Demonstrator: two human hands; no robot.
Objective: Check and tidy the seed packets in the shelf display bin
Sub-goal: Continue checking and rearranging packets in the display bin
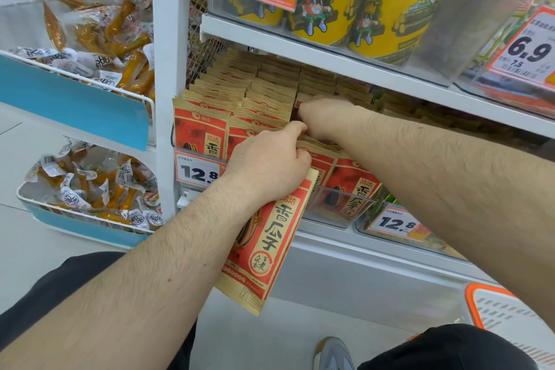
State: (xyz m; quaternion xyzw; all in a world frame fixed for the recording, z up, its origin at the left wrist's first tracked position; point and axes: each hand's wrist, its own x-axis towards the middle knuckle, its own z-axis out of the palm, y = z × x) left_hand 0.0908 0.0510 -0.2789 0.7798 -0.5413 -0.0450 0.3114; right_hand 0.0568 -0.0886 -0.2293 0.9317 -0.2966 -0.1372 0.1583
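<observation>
Canisters (372, 6) above; shelf (345, 61) overhangs the packets (240, 90).

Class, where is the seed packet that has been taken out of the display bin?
The loose seed packet hangs from the left hand, in front of the clear bin, beside the 12.8 price tag.

The held seed packet (267, 237) reads 香瓜子; price tags: 12.8 (199, 173) beside it, 6.9 (530, 49) above right.

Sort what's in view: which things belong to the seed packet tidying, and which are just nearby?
Job: loose seed packet gripped by left hand; packet rows; right hand reaching among them; display bin.

Nearby: yellow canisters; sausage snack baskets; price tags.
</observation>
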